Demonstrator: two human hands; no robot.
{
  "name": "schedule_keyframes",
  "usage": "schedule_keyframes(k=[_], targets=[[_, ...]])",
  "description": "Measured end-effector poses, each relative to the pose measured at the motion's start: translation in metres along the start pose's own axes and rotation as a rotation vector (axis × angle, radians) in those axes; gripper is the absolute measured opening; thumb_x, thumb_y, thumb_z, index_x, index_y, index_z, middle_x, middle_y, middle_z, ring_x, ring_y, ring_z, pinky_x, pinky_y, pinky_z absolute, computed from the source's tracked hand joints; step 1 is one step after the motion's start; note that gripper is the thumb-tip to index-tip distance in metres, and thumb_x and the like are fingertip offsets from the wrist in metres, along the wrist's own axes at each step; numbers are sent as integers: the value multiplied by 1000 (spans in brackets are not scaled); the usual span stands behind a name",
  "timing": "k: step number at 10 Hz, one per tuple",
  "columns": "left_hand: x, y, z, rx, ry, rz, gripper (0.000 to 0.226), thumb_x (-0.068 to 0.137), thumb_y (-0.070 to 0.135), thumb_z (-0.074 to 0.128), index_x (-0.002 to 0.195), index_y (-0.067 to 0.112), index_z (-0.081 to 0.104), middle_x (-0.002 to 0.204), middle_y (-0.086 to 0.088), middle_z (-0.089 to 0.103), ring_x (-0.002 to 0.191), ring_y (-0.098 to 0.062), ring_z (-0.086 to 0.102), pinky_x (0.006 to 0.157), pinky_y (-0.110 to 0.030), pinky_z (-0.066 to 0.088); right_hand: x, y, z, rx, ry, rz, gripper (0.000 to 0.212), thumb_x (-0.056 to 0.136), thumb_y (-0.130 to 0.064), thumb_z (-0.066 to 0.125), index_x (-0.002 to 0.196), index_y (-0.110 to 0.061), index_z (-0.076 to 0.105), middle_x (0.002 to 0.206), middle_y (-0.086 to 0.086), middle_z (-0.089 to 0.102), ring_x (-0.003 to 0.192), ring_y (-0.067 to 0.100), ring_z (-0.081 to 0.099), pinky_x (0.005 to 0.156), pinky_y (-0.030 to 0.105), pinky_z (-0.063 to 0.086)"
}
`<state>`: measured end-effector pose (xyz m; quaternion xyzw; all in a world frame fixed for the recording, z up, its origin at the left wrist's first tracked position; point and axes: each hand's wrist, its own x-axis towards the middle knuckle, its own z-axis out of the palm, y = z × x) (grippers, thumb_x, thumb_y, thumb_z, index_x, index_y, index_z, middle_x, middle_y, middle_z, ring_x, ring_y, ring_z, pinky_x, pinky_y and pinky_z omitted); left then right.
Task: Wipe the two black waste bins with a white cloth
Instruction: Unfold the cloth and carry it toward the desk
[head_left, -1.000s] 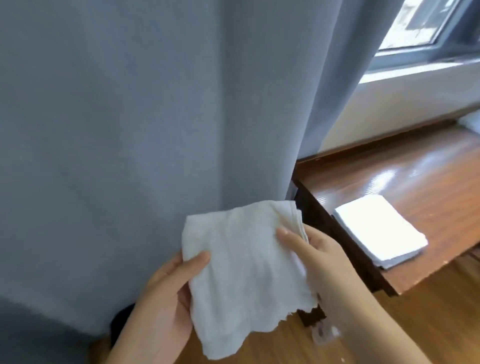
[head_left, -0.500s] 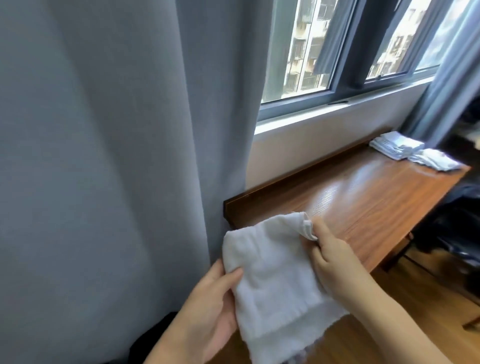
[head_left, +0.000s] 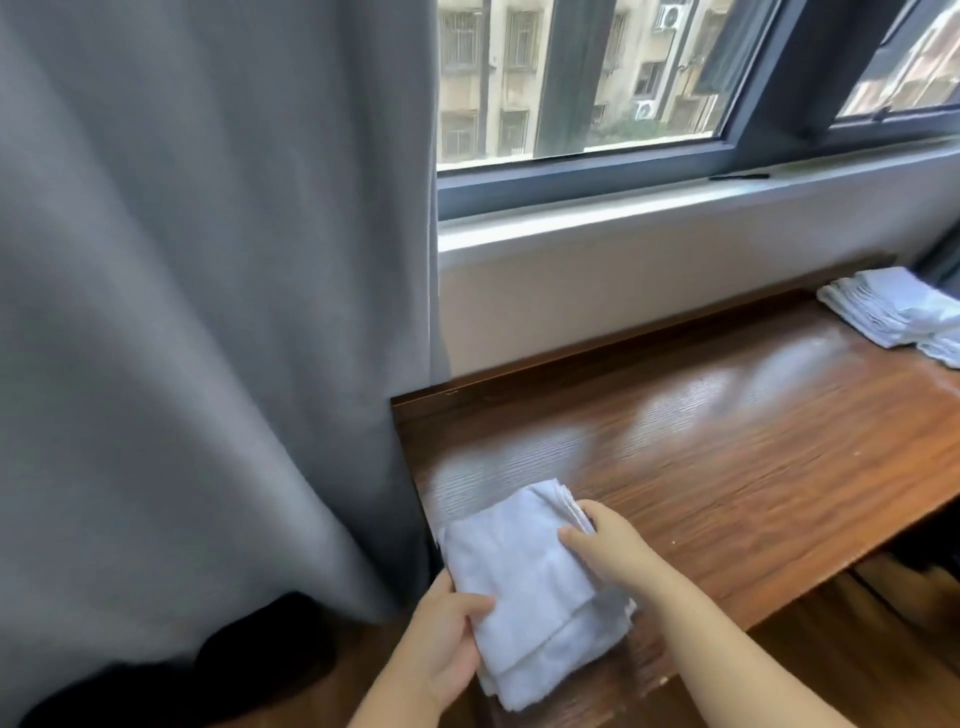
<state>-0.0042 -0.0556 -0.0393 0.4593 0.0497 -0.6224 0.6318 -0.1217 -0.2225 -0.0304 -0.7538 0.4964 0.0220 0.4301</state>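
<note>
— Where's the cloth right now?

— The white cloth (head_left: 524, 587), folded over on itself, is at about six o'clock, over the near left corner of the wooden desk (head_left: 727, 467). Both hands have it. The left hand (head_left: 447, 644) grips its lower left edge, thumb curled over the top and fingers underneath. The right hand (head_left: 613, 545) pinches the upper right edge, thumb on the face of the cloth, fingers tucked behind the layered corner.

— Is it lying on the desk or held above it?

— I cannot tell; the lower end hangs past the desk's front edge.

— And the bins?

— Something black (head_left: 270, 639) pokes out under the hem of the grey curtain (head_left: 208, 312) at about seven o'clock, on the floor. The curtain covers most of it, so I cannot say what it is.

— What else is around?

— The curtain fills everything from eight to eleven o'clock and hangs tight against the desk's left end. At twelve to one o'clock there's the window (head_left: 571, 93) with its dark frame, apartment blocks outside, and a pale sill below. At three o'clock, on the far right of the desk, sits a stack of folded white cloths (head_left: 893, 312).
</note>
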Motion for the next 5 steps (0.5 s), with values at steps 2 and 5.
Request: schedule_keyframes(k=[2,5], targets=[[8,-7,-1,163,144,127,54,76,-24,43,116,5,64,109,-20,73,106,-35,68,98,-51,51,9,14,13,137,37,-35,30,89,-19,60,118,-20,56,109,-4,64,105,16,57,83,27,39],[-1,17,-15,999,586,370,14,93,26,52,85,25,63,82,4,69,81,-19,65,77,-38,56,-7,-8,32,-386,439,-106,55,84,-27,65,133,-17,43,130,7,42,122,27,36,94,36,42]])
